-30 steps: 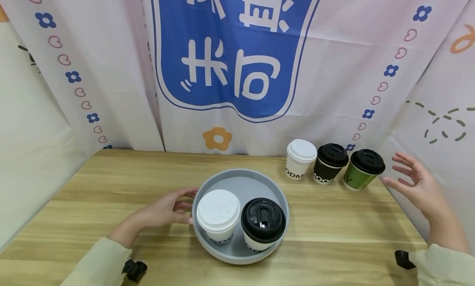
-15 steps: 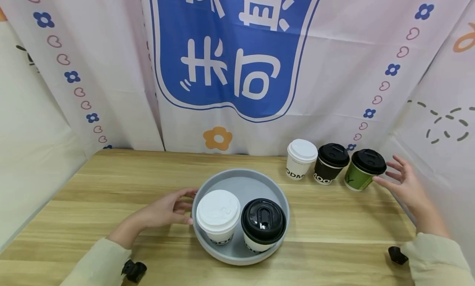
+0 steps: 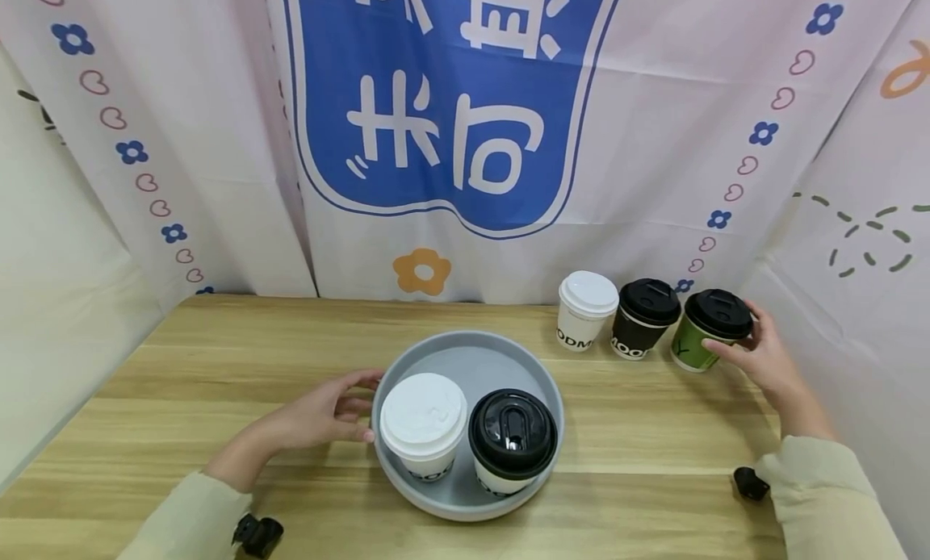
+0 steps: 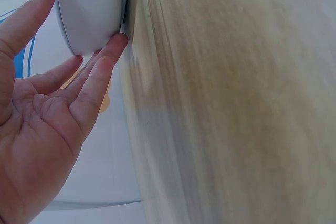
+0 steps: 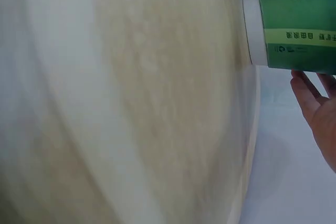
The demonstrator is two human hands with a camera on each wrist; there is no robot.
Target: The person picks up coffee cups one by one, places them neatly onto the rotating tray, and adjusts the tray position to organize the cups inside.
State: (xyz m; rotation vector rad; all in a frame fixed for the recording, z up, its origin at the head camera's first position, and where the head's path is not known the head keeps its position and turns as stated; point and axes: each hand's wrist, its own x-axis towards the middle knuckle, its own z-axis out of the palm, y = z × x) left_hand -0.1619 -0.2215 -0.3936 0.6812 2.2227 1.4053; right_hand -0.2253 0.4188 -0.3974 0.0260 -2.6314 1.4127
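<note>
My left hand (image 3: 314, 416) rests its fingertips against the left side of a round grey tray (image 3: 468, 346). In the left wrist view the fingers (image 4: 94, 85) are spread and fairly straight along the tray's wall (image 4: 90, 14). Two lidded paper cups stand in the tray: a cup with a white lid (image 3: 424, 415) and a cup with a glossy black lid (image 3: 513, 435). At the far right, my right hand (image 3: 766, 362) holds a green paper cup (image 3: 693, 346) with a black lid, thumb in front and fingers behind. That cup stands on the table.
A small white cup (image 3: 585, 314) and a black cup (image 3: 643, 322) stand in a row left of the green one. A printed curtain (image 3: 465, 261) hangs behind the wooden table (image 3: 254, 342). White cloth walls (image 3: 857, 318) rise at the sides.
My right hand has moved left to the green cup and closed its fingers round it. My left hand stays at the tray. The camera view has shifted slightly.
</note>
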